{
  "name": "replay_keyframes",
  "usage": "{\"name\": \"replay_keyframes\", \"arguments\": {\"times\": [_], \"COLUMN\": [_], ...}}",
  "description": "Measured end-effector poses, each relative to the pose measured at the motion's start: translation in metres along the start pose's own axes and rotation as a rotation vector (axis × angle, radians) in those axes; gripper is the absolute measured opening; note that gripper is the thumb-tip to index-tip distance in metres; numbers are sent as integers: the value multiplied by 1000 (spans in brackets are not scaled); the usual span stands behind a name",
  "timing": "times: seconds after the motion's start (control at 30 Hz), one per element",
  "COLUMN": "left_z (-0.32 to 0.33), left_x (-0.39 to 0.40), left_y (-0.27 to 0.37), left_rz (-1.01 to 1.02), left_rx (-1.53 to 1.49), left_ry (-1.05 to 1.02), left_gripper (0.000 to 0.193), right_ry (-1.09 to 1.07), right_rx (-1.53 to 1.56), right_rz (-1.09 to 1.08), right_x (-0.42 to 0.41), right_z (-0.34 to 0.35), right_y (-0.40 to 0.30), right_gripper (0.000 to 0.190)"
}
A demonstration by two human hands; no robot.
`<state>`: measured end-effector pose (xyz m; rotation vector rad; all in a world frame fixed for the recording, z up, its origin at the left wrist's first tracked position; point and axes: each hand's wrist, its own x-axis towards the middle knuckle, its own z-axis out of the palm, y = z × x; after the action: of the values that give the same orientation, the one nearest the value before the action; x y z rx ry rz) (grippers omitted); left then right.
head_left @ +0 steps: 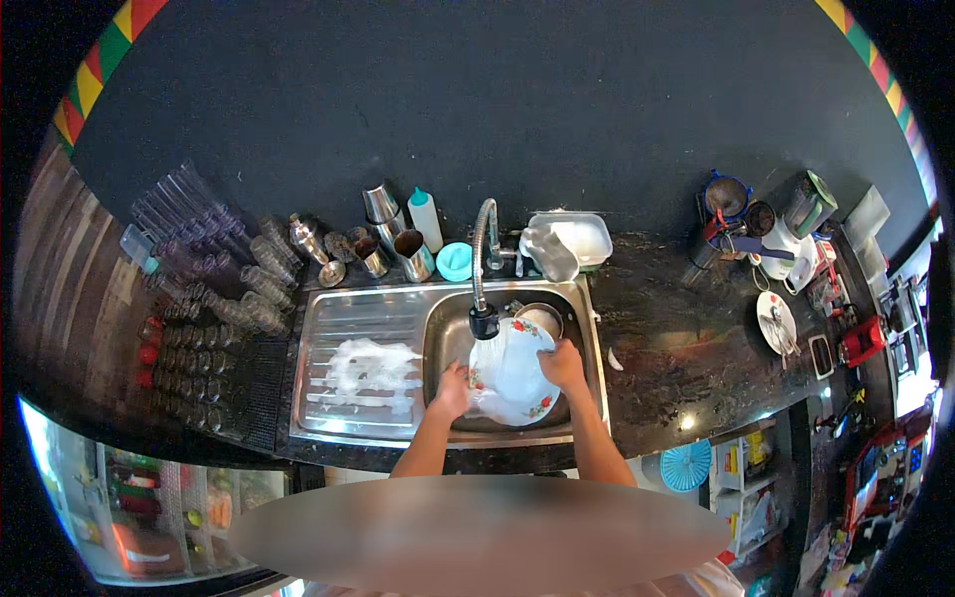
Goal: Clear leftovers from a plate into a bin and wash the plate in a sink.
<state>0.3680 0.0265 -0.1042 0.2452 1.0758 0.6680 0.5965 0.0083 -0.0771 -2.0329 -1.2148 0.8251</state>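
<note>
A white plate with red floral decoration (515,369) is held tilted over the basin of a stainless steel sink (446,321). My right hand (562,364) grips its right rim, thumb on the upper face. At the left rim is my left hand (451,391), its fingers against the edge and partly behind it. Water runs from the black head of a flexible spring-neck faucet (483,322) onto the plate's upper left part. Behind the plate, a round bowl (543,317) sits in the basin, partly hidden.
White foam (373,369) lies on the ribbed drainboard (321,317). Metal cups (414,255), a squeeze bottle (425,220) and a plastic container (589,239) line the wall. Many glasses (261,287) stand left. Rightward are a small plate with cutlery (776,321) and a blender jug (812,205).
</note>
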Motion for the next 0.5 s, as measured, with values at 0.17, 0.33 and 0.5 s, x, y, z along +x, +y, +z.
{"name": "replay_keyframes", "arguments": {"times": [0.17, 0.33, 0.5], "left_z": [15, 4, -29], "left_x": [1, -6, -17], "left_y": [6, 8, 9], "left_rz": [49, 37, -49], "left_rx": [-170, 2, 73], "left_ry": [-186, -165, -54], "left_gripper": [42, 28, 28], "right_ry": [53, -368, -734], "right_rx": [40, 856, 1086], "right_rz": [-133, 268, 525], "right_x": [2, 8, 1], "right_z": [-16, -2, 5], "right_y": [4, 18, 30], "right_gripper": [22, 28, 47]}}
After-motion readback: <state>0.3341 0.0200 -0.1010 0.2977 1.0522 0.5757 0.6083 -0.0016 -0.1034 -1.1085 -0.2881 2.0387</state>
